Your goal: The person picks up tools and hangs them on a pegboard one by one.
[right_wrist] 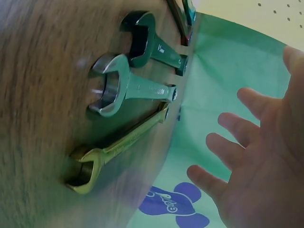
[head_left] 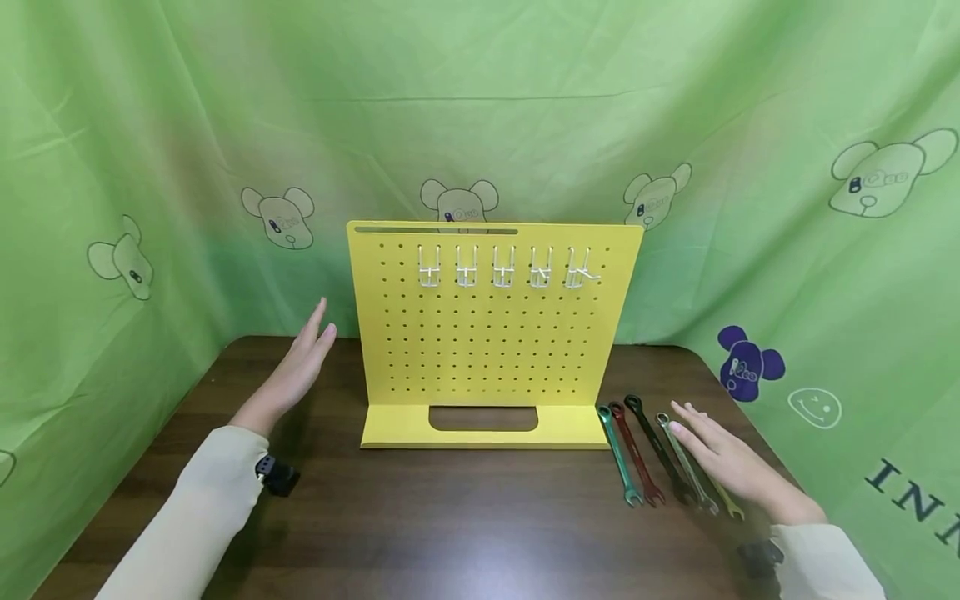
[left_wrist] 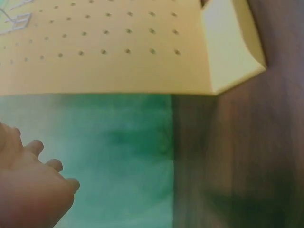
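My left hand (head_left: 295, 367) is held in the air left of a yellow pegboard (head_left: 375, 317), fingers extended and nothing in its grasp. At the right, my right hand (head_left: 731, 461) hovers over a row of combination wrenches, its fingers straight and spread in the right wrist view. The row runs from a teal wrench (head_left: 619, 457) beside the board's base through a red wrench (head_left: 637, 457), a black wrench (head_left: 660, 450) and a silver wrench (right_wrist: 135, 88) to a yellow-gold wrench (right_wrist: 126, 142). My right hand partly covers the yellow-gold one in the head view.
Several white wire hooks (head_left: 466, 271) hang in a line near the pegboard's top. The board stands on a dark wooden table (head_left: 450, 508). Behind and beside it hangs a green curtain (head_left: 525, 142) printed with bear faces. A black strap device (head_left: 277, 475) sits at my left wrist.
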Tool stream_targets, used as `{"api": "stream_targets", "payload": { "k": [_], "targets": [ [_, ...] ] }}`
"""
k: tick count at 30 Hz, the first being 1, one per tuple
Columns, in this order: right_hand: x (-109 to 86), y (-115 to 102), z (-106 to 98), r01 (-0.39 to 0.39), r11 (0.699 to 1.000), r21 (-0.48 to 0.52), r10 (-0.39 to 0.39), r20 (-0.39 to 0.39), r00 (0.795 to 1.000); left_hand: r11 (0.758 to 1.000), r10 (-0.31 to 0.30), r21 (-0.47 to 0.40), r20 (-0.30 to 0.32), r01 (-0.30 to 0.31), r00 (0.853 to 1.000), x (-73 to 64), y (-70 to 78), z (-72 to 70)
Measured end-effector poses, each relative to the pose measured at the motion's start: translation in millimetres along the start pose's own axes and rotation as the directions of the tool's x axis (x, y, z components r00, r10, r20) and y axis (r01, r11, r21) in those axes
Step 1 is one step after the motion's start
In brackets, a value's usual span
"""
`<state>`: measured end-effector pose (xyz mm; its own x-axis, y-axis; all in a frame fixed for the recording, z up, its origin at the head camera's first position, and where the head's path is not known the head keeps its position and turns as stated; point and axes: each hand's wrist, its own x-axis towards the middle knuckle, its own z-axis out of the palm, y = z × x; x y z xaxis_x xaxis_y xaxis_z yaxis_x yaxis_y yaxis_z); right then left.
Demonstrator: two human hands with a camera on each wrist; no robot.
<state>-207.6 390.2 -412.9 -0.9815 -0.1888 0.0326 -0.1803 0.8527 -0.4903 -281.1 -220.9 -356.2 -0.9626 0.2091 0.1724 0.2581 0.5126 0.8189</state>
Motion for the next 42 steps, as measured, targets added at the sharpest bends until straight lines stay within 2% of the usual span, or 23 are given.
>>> {"api": "stream_targets", "payload": {
  "k": [4,7,12,19,21,24,27,28,31,33,40,42],
  "targets": [
    [0.0,-3.1,0.1,0.018,1.000,0.019,-0.018,-0.016,1.000,0.995,0.049,-0.091,-0.011,-0.050,0.999,13.3,14.2,1.2],
    [0.1,-5.5,0.7,0.031,0.999,0.028,-0.030,-0.027,0.999,0.990,0.065,-0.125,-0.034,-0.069,0.997,22.1,25.5,1.3],
    [-0.4,-8.3,1.7,0.040,0.999,0.036,-0.039,-0.034,0.999,0.981,0.058,-0.179,-0.080,-0.072,0.995,32.2,40.7,3.8],
    [0.2,-10.3,3.3,0.035,0.998,0.052,-0.033,-0.037,0.999,0.968,0.055,-0.236,-0.154,-0.091,0.987,46.7,53.2,8.7],
    [0.1,-11.3,3.7,0.034,0.998,0.061,-0.032,-0.036,0.999,0.957,0.076,-0.263,-0.189,-0.125,0.979,51.2,57.6,9.9],
    [0.6,-12.6,4.5,0.033,0.997,0.074,-0.031,-0.033,0.999,0.939,0.088,-0.305,-0.229,-0.157,0.970,49.3,76.9,9.1],
    [1.7,-14.0,6.2,0.031,0.996,0.083,-0.029,-0.030,0.999,0.923,0.091,-0.338,-0.266,-0.182,0.960,55.8,83.1,8.6],
    [2.0,-14.1,6.6,0.031,0.996,0.084,-0.029,-0.029,0.999,0.921,0.085,-0.345,-0.279,-0.183,0.957,57.7,84.8,8.8],
    [2.2,-13.9,8.4,0.031,0.995,0.091,-0.029,-0.028,0.999,0.906,0.084,-0.367,-0.330,-0.210,0.940,71.0,77.2,11.5],
    [2.2,-13.2,9.4,0.035,0.995,0.093,-0.033,-0.029,0.999,0.900,0.070,-0.378,-0.363,-0.215,0.929,73.7,79.9,12.9],
    [0.9,-12.6,11.7,0.056,0.995,0.084,-0.053,-0.039,0.998,0.854,0.006,-0.458,-0.466,-0.247,0.885,84.2,89.8,16.0],
    [0.5,-13.2,12.4,0.055,0.995,0.087,-0.052,-0.040,0.998,0.853,-0.001,-0.454,-0.495,-0.258,0.869,86.6,92.5,16.5]
  ]
}}
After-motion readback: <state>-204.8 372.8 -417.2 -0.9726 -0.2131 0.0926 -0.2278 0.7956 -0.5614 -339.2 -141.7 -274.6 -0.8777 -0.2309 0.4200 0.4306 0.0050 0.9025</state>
